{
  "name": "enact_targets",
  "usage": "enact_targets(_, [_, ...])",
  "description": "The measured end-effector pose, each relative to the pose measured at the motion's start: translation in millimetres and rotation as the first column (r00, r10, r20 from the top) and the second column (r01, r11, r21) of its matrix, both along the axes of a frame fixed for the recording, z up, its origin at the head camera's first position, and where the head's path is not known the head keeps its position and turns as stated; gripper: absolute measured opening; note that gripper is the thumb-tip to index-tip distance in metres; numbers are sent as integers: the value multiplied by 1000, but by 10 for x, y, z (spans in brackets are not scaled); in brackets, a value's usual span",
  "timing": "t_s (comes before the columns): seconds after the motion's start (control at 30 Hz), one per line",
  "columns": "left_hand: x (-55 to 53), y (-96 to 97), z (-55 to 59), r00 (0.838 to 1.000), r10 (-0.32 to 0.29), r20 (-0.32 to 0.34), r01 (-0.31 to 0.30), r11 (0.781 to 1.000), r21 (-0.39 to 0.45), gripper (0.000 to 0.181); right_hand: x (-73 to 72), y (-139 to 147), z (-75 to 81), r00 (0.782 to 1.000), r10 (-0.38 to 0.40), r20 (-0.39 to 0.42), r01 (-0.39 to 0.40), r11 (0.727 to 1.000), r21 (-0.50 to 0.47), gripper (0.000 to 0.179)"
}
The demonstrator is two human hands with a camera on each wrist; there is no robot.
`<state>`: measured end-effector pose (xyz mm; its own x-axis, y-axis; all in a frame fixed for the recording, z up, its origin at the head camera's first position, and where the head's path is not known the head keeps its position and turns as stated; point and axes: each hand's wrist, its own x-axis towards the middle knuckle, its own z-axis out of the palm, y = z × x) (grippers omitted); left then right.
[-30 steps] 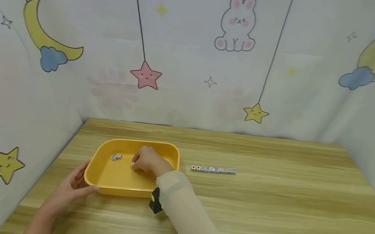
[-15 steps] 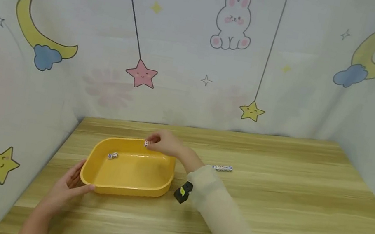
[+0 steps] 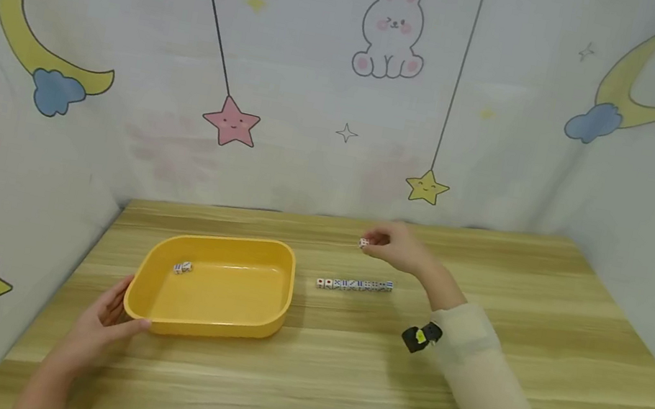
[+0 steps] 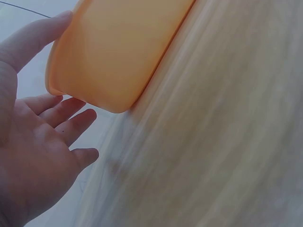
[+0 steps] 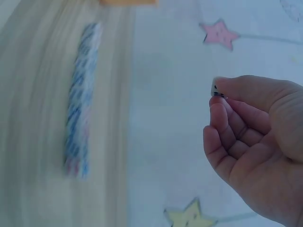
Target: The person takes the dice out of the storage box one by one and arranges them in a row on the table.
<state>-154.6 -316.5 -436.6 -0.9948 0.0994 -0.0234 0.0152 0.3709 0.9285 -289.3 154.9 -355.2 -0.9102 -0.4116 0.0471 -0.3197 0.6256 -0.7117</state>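
Between thumb and fingertips, my right hand (image 3: 401,248) pinches a small white die (image 3: 364,243) with dark pips, raised above the table behind a row of dice. That row of dice (image 3: 355,285) lies straight, side by side, red pips at its left end. My left hand (image 3: 93,331) rests at the near left corner of a yellow tray (image 3: 213,330), thumb touching the rim. In the left wrist view its fingers (image 4: 75,125) are spread and loosely straight by the tray's outer side. Two dice (image 3: 182,268) sit together inside the tray, towards its left.
The wood-grain table (image 3: 292,403) carries the tray on its left and the dice row near the middle. A white cloth (image 3: 293,176) with cartoon drawings hangs behind and along both sides. A black device (image 3: 421,336) sits at my right wrist.
My right hand has lifted a die out of the tray and carried it right, past the rim to above the far side of the row. My left hand stays at the tray corner.
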Motion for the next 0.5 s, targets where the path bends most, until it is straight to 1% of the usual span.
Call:
enact_targets(0.1, [3,-5,4,1000,-2,0,2,1000,-12,87,27,277,-104,999,-47,-3,47,998,37,26])
enact_targets(0.23, [8,-5,5,1000,4,7,-4,1000,-11,88,62,515,-299,997,-76,0,75,994,76,24])
enact_targets(0.37, [12,-5,4,1000,5,3,-5,1000,-1,89,70,627,-499,996,-84,4,83,992,99,20])
enact_targets(0.5, [6,6,4,1000,3,-1,-3,1000,-1,89,73,666,-621,996,-87,6,86,992,94,19])
